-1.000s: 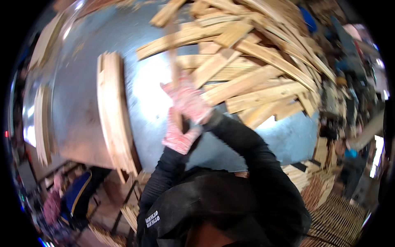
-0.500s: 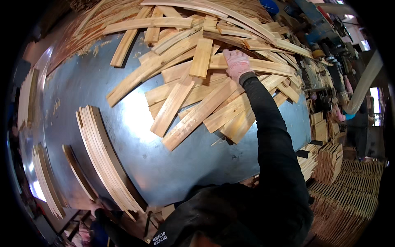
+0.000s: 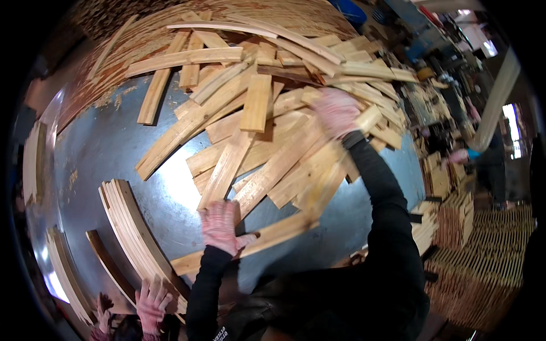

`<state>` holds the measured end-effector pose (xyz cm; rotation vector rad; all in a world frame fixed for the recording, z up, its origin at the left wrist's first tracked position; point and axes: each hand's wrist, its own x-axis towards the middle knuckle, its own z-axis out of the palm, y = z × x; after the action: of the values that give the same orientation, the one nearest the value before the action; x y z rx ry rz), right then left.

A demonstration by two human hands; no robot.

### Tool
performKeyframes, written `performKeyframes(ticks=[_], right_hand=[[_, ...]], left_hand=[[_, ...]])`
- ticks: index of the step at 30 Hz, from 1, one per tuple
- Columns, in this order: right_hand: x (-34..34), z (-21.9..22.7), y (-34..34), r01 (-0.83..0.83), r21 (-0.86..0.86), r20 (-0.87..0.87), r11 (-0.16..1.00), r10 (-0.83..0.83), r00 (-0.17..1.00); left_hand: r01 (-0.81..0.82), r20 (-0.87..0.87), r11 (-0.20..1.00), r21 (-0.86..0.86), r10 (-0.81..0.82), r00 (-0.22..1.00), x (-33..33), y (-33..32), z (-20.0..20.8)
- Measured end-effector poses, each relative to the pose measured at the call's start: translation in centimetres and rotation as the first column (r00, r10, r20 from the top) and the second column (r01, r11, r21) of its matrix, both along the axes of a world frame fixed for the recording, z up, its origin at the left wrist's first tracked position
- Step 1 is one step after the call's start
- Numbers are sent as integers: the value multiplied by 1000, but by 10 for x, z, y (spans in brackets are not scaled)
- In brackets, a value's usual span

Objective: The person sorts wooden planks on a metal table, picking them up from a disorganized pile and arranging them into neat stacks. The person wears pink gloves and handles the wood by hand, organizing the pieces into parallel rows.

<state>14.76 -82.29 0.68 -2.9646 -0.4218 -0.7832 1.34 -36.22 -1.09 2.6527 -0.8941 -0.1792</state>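
My left hand [image 3: 219, 228], in a pinkish glove, lies over a long wooden slat [image 3: 278, 232] near the table's front edge. Its fingers point away from me at the near end of another board [image 3: 228, 167], and the thumb is spread along the slat. Over the right side of a loose heap of boards [image 3: 287, 139] is my right hand [image 3: 335, 111], also gloved and smeared by motion. A short board end [image 3: 368, 118] shows beside it; whether the fingers grip anything is not visible.
Another person's gloved hands [image 3: 152, 301] are at the lower left, by an upright row of slats [image 3: 133, 227]. More slats [image 3: 63, 278] stand along the left side of the metal table [image 3: 96, 136]. Stacked wood [image 3: 478, 250] fills the lower right, near machinery [image 3: 455, 96].
My left hand has come up from the lower left onto the table. My right hand has moved slightly down. A slat now lies across the front, and another person's hands have appeared.
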Motion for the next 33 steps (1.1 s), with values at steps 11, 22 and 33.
performKeyframes(ticks=[11,22,33], right_hand=[[18,33,-113,519,-343,-477,783,-621,622],[-188,84,62,305,152,-830,940,-47,556],[-177,111,33,-143,123,-469,982,185,863]], left_hand=[[-121,78,990,-77,127,989,-14,-37,13],[-527,-619,378,-761,-179,765,-34,-180,18],[-980,-911,-180,-86,-383,151,-36,-172,25]])
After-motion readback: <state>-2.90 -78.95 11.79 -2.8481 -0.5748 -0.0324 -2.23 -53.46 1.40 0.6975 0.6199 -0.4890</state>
